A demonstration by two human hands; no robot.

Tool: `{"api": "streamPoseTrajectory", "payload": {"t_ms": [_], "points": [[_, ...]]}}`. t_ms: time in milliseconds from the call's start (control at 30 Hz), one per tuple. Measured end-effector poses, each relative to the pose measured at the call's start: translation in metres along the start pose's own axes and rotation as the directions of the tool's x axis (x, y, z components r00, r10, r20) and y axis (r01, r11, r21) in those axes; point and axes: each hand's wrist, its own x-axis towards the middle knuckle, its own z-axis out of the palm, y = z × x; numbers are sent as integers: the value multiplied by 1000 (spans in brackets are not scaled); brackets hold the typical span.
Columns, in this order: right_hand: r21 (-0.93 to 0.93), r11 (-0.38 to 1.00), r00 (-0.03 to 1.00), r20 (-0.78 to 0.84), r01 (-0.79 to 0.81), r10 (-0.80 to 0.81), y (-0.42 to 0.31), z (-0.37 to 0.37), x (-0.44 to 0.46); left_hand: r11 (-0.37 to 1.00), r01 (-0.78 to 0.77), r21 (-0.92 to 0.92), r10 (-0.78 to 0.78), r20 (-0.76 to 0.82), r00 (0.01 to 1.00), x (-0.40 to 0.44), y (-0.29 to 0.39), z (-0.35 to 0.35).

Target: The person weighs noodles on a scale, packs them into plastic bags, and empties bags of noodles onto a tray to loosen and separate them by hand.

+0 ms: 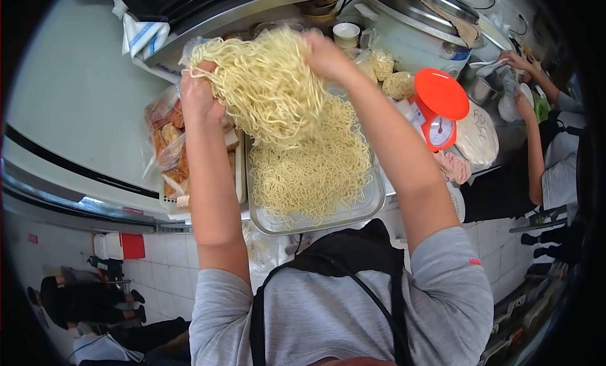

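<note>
A big loose bundle of pale yellow noodles [265,82] is lifted between my two hands, above a metal tray [380,202]. My left hand [201,96] is closed on the bundle's left side, fingers partly buried in the strands. At its upper right edge my right hand [328,55] grips the noodles too, somewhat smeared by motion. More noodles [309,177] lie spread in the tray below, with bare metal showing along the near rim.
Left of the tray stands a basket with bagged browned food [173,158]. To the right are an orange dial scale [440,104], small bags of noodles [398,85] and a white bag [476,135]. A large pot [410,41] stands behind. A co-worker's hands [521,104] are at far right.
</note>
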Motion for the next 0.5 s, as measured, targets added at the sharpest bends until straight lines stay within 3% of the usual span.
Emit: {"api": "streamPoseTrajectory", "payload": {"t_ms": [33,67,133,233,333,400,500], "points": [[-69,998,998,63,-13,18,31,14,-1,1000,-31,-4,31,2,1000,2,4,5],[-292,956,942,311,-34,129,28,9,-23,999,-42,-3,42,-44,998,4,5,7],[-539,842,804,495,-12,329,36,13,-52,997,-78,10,78,-42,996,4,13,18],[-450,890,922,370,69,115,73,17,-55,994,-109,4,109,-61,992,14,20,25],[-143,977,884,462,157,-75,1,-4,-67,987,-153,37,157,-162,974,28,30,32],[-36,961,891,386,273,-239,-20,7,-73,972,-233,23,234,-136,963,31,41,49],[-74,971,947,247,228,-203,-32,23,-62,955,-290,70,297,-132,946,33,74,76]]}}
